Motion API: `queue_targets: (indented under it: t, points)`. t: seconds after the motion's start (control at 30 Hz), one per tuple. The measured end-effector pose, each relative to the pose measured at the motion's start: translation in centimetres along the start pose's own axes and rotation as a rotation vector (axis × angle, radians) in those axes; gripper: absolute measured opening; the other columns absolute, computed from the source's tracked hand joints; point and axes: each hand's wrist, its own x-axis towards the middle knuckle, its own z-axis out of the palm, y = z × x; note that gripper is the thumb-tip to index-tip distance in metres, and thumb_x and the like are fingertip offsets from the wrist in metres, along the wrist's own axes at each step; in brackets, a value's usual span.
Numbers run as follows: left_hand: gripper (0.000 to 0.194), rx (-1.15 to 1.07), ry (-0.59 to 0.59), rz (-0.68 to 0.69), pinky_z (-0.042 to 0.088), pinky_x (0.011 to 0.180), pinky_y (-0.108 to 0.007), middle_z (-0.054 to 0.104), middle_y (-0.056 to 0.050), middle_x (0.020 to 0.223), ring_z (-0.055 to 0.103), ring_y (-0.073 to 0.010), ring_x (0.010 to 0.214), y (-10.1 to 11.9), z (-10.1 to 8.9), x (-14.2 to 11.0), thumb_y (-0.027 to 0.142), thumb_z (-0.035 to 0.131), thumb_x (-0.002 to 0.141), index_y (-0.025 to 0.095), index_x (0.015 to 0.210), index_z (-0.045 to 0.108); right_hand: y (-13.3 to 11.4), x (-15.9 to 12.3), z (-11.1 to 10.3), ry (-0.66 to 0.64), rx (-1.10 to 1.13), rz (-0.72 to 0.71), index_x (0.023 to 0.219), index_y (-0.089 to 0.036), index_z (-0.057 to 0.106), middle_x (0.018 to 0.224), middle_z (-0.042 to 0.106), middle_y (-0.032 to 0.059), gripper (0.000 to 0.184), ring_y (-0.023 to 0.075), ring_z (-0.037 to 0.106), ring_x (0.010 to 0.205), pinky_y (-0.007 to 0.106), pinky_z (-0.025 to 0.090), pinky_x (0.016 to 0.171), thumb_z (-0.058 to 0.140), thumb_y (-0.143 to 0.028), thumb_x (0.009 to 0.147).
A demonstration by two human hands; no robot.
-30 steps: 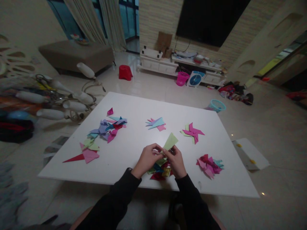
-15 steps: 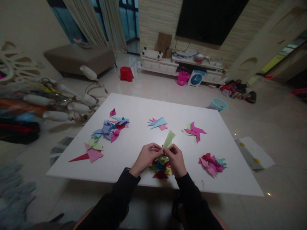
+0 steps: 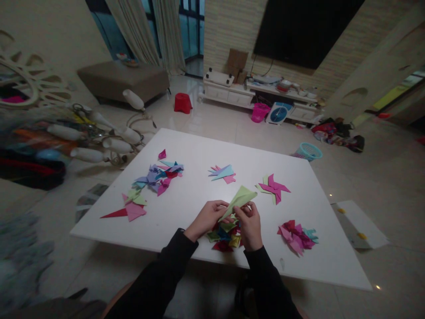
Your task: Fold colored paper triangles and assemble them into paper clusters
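Observation:
Between my two hands is a folded piece of light green paper (image 3: 239,201), wide at its upper end and narrow at the lower left. My left hand (image 3: 210,218) pinches its narrow end. Thumb and fingers of my right hand (image 3: 250,221) grip its right side. Just below both hands lies a heap of folded paper pieces (image 3: 224,239) in red, green, yellow and blue, partly covered by the hands. Farther off are a blue and pink paper bundle (image 3: 223,173) and magenta and green pinwheel shapes (image 3: 274,188).
On the white table (image 3: 186,199), a mixed pile of folded paper (image 3: 152,177) lies left, with a pink piece and red spike (image 3: 133,210) nearer me. A pink and red pile (image 3: 297,237) lies right. A blue basket (image 3: 308,152) stands beyond the far right corner.
The green paper has turned and spread: its wide end now leans right and shows a broader face. My right hand has shifted its grip along it. The whole view has swung slightly left.

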Motion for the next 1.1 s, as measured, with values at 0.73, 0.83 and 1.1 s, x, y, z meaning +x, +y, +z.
queue_targets:
  t: [0.73, 0.83, 1.1]
  points:
    - [0.039, -0.022, -0.065, 0.000, 0.056, 0.077, -0.029, 0.075, -0.010, 0.082, 0.074, -0.0205, 0.080, 0.9, -1.9, -0.6, 0.029, 0.087, 0.066, 0.011, 0.096, 0.072, -4.3, 0.2, -3.3, -0.142, -1.285, -0.844, 0.097, -0.028, 0.072, 0.130, 0.064, 0.0089, 0.018, 0.0363, 0.040, 0.134, 0.055, 0.032, 0.103, 0.056, -0.021, 0.093]
    - [0.031, 0.199, -0.036, 0.080, 0.056, 0.076, -0.030, 0.076, -0.011, 0.083, 0.073, -0.0225, 0.081, 1.1, -2.5, -0.5, 0.029, 0.082, 0.069, 0.010, 0.093, 0.077, -5.4, 1.1, -3.5, -0.293, -1.406, -0.758, 0.095, -0.026, 0.069, 0.103, 0.073, 0.0076, 0.017, 0.0302, 0.058, 0.111, 0.048, 0.032, 0.095, 0.053, -0.022, 0.096]
    - [0.017, 0.489, 0.053, 0.351, 0.056, 0.069, -0.027, 0.077, -0.010, 0.082, 0.072, -0.0203, 0.074, 1.8, -2.5, -1.7, 0.025, 0.070, 0.080, 0.013, 0.088, 0.078, -9.1, 3.9, -1.9, -0.710, -1.488, -0.530, 0.087, -0.023, 0.067, 0.079, 0.069, 0.0034, 0.018, 0.0204, 0.061, 0.076, 0.035, 0.035, 0.078, 0.055, -0.032, 0.098]
